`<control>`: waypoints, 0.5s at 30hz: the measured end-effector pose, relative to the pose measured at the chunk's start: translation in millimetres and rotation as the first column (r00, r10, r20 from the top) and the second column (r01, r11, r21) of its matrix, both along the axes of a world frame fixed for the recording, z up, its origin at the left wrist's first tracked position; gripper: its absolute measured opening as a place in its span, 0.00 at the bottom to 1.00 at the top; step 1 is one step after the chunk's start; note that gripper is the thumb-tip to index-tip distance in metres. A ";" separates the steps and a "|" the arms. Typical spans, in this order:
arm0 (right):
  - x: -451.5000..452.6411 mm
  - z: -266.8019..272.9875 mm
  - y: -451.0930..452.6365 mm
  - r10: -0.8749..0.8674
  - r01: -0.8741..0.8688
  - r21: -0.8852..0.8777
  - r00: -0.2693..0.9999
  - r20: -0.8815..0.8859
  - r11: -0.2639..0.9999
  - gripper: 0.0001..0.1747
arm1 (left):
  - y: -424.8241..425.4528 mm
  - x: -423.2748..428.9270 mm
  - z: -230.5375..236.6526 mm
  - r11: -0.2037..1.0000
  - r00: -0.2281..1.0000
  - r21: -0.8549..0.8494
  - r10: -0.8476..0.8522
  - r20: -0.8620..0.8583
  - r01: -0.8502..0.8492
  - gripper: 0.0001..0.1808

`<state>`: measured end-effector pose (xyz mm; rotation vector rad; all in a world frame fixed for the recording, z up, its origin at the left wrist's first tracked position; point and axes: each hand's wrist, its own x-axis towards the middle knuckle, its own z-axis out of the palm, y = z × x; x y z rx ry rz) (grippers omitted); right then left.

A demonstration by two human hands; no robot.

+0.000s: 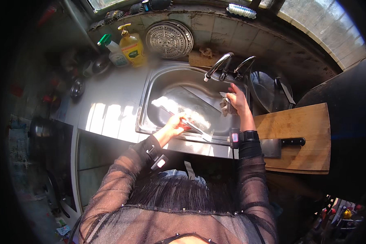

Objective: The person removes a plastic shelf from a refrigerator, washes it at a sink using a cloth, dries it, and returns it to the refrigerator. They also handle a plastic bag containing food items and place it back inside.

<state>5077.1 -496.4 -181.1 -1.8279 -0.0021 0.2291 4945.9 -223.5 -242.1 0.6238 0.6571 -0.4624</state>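
My left hand (174, 125) grips the near edge of a flat rectangular panel (198, 103), metal or glass, which is tilted inside the stainless steel sink (154, 91). Strong sunlight glares off the panel's surface, so its material is hard to tell. At the sink's right side, my right hand (238, 99) is closed around a crumpled, greyish cloth (226, 106), with the index finger pointing up. That hand is below and to the right of the chrome faucet (218, 65), apart from the panel. No water is seen running from the spout.
Right of the sink, a cleaver (273, 148) lies on a wooden cutting board (305, 125). A glass pan lid (267, 88) leans behind it. Along the back stand a yellow pump bottle (132, 48), a spray bottle (117, 55) and round perforated steamer racks (170, 39).
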 end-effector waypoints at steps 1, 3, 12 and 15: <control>26.6 -5.8 5.8 0.083 -0.060 -0.273 0.994 0.075 0.960 0.39 | -0.4 4.0 -1.7 0.999 1.000 -0.036 -0.001 -0.007 0.001 0.11; 54.6 -20.3 22.1 0.130 -0.018 -0.465 0.969 0.210 0.885 0.38 | -2.6 9.3 -6.1 0.995 0.998 -0.094 0.007 -0.058 -0.013 0.11; 91.4 -39.0 78.5 0.338 -0.296 -0.374 0.940 0.052 0.879 0.32 | 3.7 36.1 -13.7 0.989 0.988 -0.078 -0.131 -0.086 0.124 0.16; 92.1 -29.0 80.3 0.498 -0.463 -0.498 0.864 -0.071 0.733 0.29 | 0.0 41.3 -17.3 0.990 0.988 -0.079 -0.125 -0.087 0.119 0.16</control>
